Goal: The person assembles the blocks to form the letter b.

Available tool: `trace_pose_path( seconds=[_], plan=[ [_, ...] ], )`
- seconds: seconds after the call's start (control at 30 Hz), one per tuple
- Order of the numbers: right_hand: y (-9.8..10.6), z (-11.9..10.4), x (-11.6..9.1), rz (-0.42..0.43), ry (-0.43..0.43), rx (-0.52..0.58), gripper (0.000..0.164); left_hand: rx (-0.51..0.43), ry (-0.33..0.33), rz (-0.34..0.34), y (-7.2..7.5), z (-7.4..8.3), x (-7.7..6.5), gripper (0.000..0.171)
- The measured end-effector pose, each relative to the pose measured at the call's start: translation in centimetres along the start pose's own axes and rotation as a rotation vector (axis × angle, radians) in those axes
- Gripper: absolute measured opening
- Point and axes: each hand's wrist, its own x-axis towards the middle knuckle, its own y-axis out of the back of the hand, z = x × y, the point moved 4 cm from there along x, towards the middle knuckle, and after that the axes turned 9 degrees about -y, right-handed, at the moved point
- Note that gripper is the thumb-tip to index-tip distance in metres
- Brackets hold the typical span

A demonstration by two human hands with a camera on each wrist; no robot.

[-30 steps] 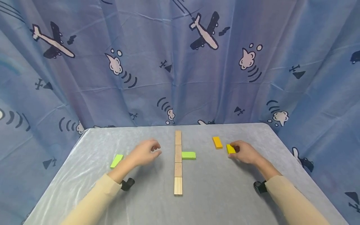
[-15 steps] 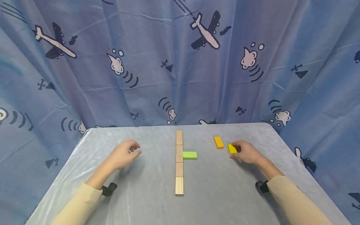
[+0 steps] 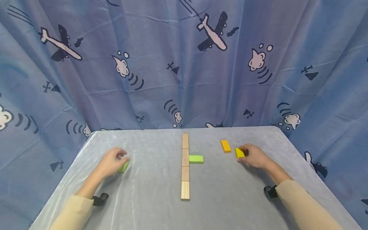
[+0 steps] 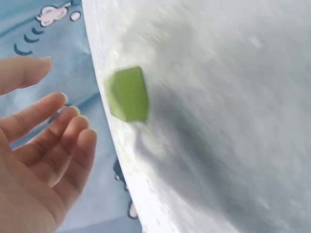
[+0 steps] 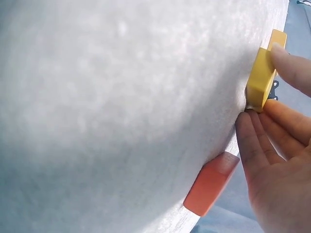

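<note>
My left hand (image 3: 112,161) hovers beside a lime-green block (image 3: 123,167) at the left of the table, partly covering it in the head view. Thumb and fingers are apart, with nothing between them; the left wrist view shows the green block beyond the fingertips. On the right, my right hand (image 3: 254,156) pinches a yellow block (image 3: 239,153) between thumb and fingers, close to the tabletop. An amber block (image 3: 226,146) lies just left of it. Below the right fingers in the right wrist view is a red-orange block (image 5: 211,184), hidden in the head view.
Several plain wooden blocks (image 3: 185,166) form a straight line down the middle of the cloth-covered table (image 3: 155,204). Another lime-green block (image 3: 196,159) juts from the line's right side. A blue patterned curtain (image 3: 161,64) hangs behind the table.
My left hand has moved left from near the wooden line to the lime-green block. My right hand keeps its pinch on the yellow block, nearly still. The head view has shifted slightly.
</note>
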Motion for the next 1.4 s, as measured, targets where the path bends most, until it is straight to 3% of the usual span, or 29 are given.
trace_pose_path(
  seconds=[0.27, 0.63, 0.97, 1.4],
  plan=[
    [0.0, 0.2, 0.2, -0.011, -0.013, -0.002, 0.064, 0.041, 0.158, -0.132, -0.2, -1.5, -0.7, 0.052],
    [-0.1, 0.0, 0.4, -0.022, -0.015, -0.009, 0.064, 0.027, 0.229, -0.171, -0.6, -1.8, -1.5, 0.051],
    [-0.1, 0.3, 0.2, -0.021, -0.028, 0.005, 0.064, 0.02, 0.157, -0.144, -1.1, -1.2, -0.8, 0.036],
    [-0.1, 0.3, 0.3, -0.021, -0.032, 0.005, 0.064, -0.027, 0.051, -0.119, -2.7, 0.2, 0.7, 0.033]
  ],
)
